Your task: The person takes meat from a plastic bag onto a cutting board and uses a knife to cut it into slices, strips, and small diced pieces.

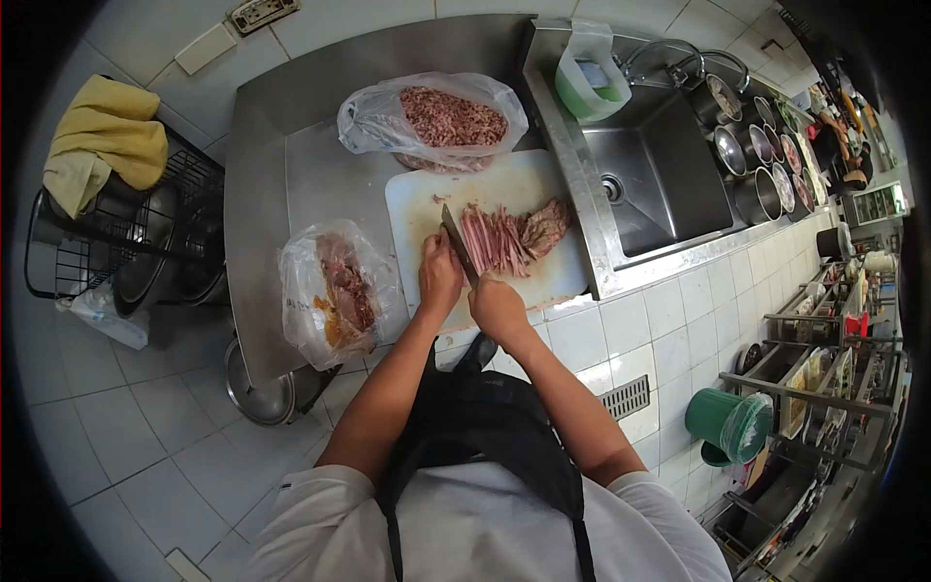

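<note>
A knife [458, 242] is gripped in my right hand [497, 308], its blade pointing away from me over the white cutting board [412, 204]. My left hand [439, 274] is on the blade's left side, fingers together and curled close against it. Whether they pinch anything is hidden. Just right of the blade lie thin strips of meat [495, 241], side by side. An uncut piece of meat [546, 229] rests at their right end. A small scrap sits at the board's upper left.
Behind the board is a clear bag of chopped meat [451, 114]; another bag of meat [341, 294] lies left. A steel sink [659, 175] with a green container [592, 87] adjoins on the right. A wire rack with a yellow cloth [107, 136] stands far left.
</note>
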